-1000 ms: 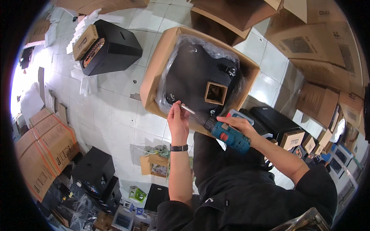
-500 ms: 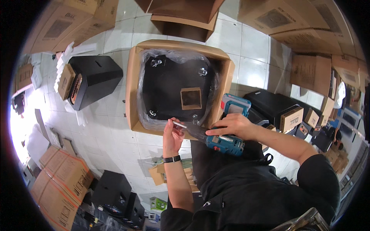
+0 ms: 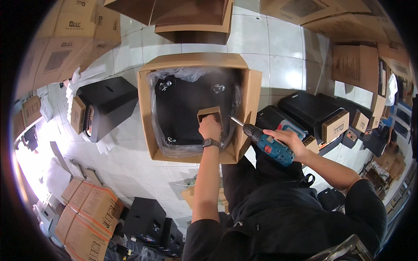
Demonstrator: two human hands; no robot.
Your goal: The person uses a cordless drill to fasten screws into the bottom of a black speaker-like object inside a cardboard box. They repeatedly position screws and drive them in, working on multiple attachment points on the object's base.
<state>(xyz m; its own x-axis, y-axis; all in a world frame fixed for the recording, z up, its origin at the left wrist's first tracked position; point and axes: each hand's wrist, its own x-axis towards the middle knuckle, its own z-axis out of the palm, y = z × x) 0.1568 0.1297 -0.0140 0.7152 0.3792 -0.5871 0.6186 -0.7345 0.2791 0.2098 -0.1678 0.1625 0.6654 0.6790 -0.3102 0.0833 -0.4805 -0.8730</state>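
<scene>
My left hand [image 3: 210, 127] reaches down into a small open cardboard box [image 3: 208, 111], its fingers hidden inside. That box rests on the black underside [image 3: 183, 108] of a large piece with casters at its corners, such as the caster [image 3: 218, 88] at the far right. Clear plastic wrap [image 3: 154, 126] surrounds the black piece within a big open carton [image 3: 196, 60]. To the right, my right hand [image 3: 288, 142] is closed around a teal cordless drill [image 3: 266, 145]. Its long bit points up and left over the carton's right side, touching nothing I can make out.
Black speaker-like cabinets stand on the right [image 3: 305, 112] and a black cabinet [image 3: 109, 102] on the left. Strapped cartons [image 3: 89, 213] are stacked at the lower left. An open carton [image 3: 191, 34] lies beyond the work, and tall cartons [image 3: 72, 48] fill the far left.
My left hand has left the drill's bit and moved into the small box, which now sits tilted. The drill has moved right, its bit swinging upward, still in my right hand.
</scene>
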